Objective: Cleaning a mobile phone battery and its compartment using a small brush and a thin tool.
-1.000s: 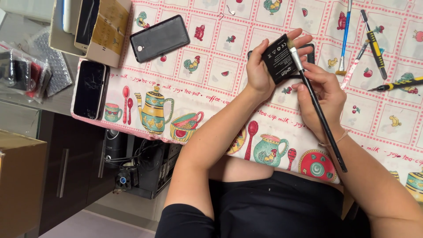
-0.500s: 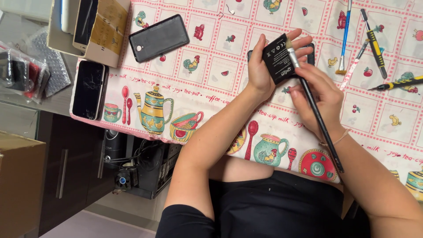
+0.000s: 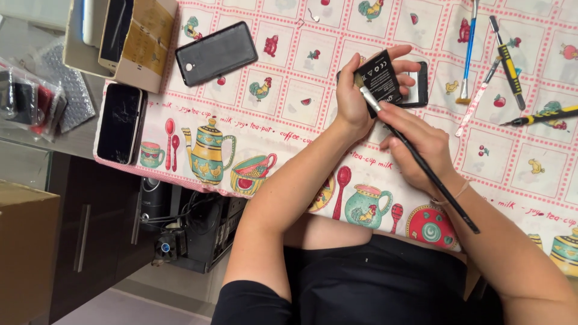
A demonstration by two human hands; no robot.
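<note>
My left hand [image 3: 352,99] grips a black rectangular phone battery [image 3: 382,75], tilted up above the table. My right hand [image 3: 421,147] holds a long black-handled brush [image 3: 421,157] like a pen; its pale bristles touch the battery's left edge. Under the battery lies an open black phone body [image 3: 419,84], partly hidden by my left fingers. Both forearms rest over the patterned tablecloth [image 3: 289,114].
A black phone back cover [image 3: 218,53] lies to the left, a dark cracked phone [image 3: 120,123] at the cloth's left edge. A cardboard box [image 3: 141,42] holds more phones. Screwdrivers and tools [image 3: 509,60] lie at the right. A computer case [image 3: 198,232] sits under the table.
The brush tip has slid from the battery's lower middle toward its left edge; my right hand shifted slightly. The left hand keeps the battery nearly still.
</note>
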